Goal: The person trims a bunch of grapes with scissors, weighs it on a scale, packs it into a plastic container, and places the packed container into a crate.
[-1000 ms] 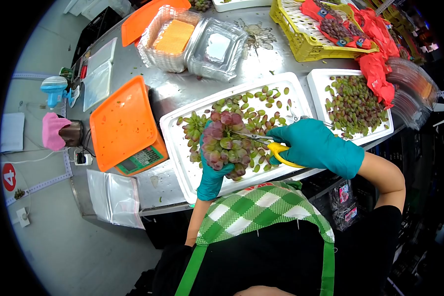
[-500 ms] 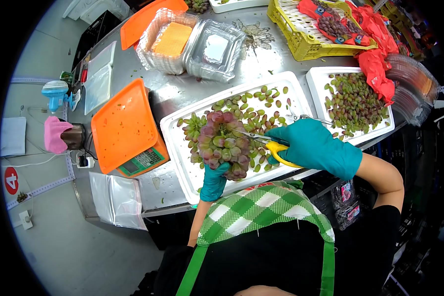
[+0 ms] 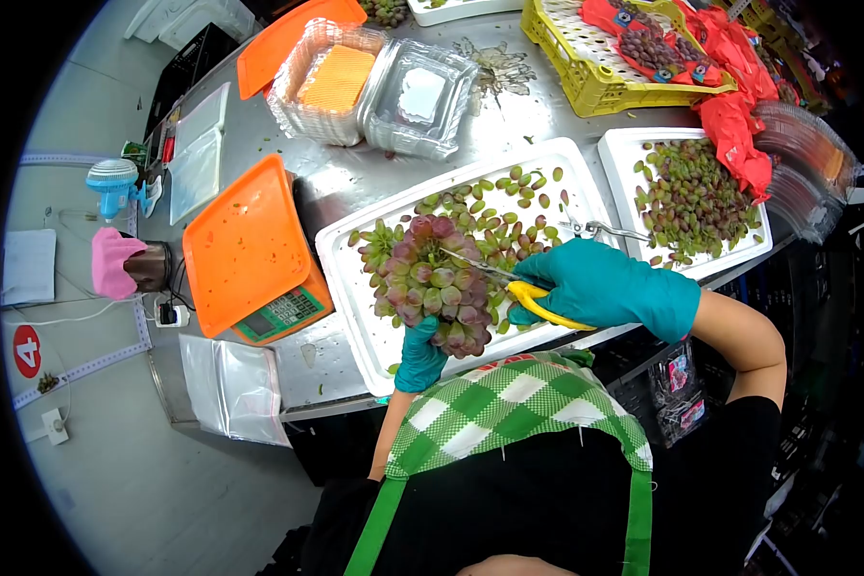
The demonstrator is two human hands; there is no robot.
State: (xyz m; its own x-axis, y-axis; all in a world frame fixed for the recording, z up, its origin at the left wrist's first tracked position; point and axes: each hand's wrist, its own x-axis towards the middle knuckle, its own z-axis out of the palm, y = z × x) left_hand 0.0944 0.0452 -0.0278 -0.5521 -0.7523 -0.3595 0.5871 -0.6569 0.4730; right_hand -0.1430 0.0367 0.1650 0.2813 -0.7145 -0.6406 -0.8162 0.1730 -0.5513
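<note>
My left hand [image 3: 419, 357], in a teal glove, grips a bunch of purple-green grapes [image 3: 430, 283] from below, over the near left of a white tray [image 3: 355, 336]. The grapes hide most of its fingers. My right hand [image 3: 610, 285], gloved alike, is closed on yellow-handled scissors [image 3: 544, 305]. Their blades point left into the bunch; whether the tips touch a stem I cannot tell. Loose grapes [image 3: 514, 235] lie scattered in the tray beneath and behind the bunch. A second metal tool [image 3: 605, 228] rests on the tray's right rim, just beyond my right hand.
Left of the tray stands an orange scale [image 3: 250, 250]. Behind it is an open clear plastic box [image 3: 331, 82]. To the right, another white tray [image 3: 627, 158] holds loose grapes. A yellow crate [image 3: 595, 96] sits at the back, beside red wrapping [image 3: 739, 144]. Plastic bags [image 3: 230, 389] lie at the front left.
The scissors have shifted slightly left and up, their tips further over the bunch. The bunch has turned or moved a little to the right in my left hand.
</note>
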